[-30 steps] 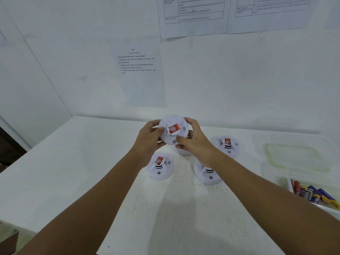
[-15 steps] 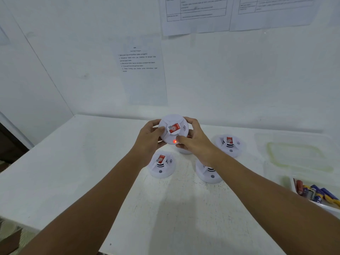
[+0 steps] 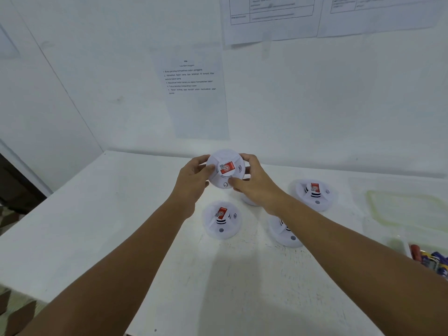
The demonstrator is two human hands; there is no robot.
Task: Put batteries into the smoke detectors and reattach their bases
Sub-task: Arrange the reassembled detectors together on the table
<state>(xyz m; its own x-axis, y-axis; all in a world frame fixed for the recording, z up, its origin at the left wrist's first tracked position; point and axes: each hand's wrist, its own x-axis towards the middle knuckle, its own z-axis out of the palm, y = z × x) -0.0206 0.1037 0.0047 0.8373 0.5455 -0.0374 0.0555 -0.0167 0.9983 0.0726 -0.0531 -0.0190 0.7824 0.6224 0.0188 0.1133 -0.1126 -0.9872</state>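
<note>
Detector (image 3: 249, 200) behind right hand (image 3: 257, 187): mostly hidden, only lower rim shows. Detector (image 3: 287, 236) under right forearm: top and label covered. Batteries (image 3: 431, 260) far right of hands: cut by frame edge, count unclear. Wall sheets (image 3: 191, 78) above hands: print too small or blurred to read; upper sheets (image 3: 271, 18) cropped at top.

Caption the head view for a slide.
Both hands, left hand and right hand, hold a smoke detector above three others on the table.

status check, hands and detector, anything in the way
Left hand and right hand both grip the raised smoke detector. Three more detectors below it. Nothing in the way.
</note>
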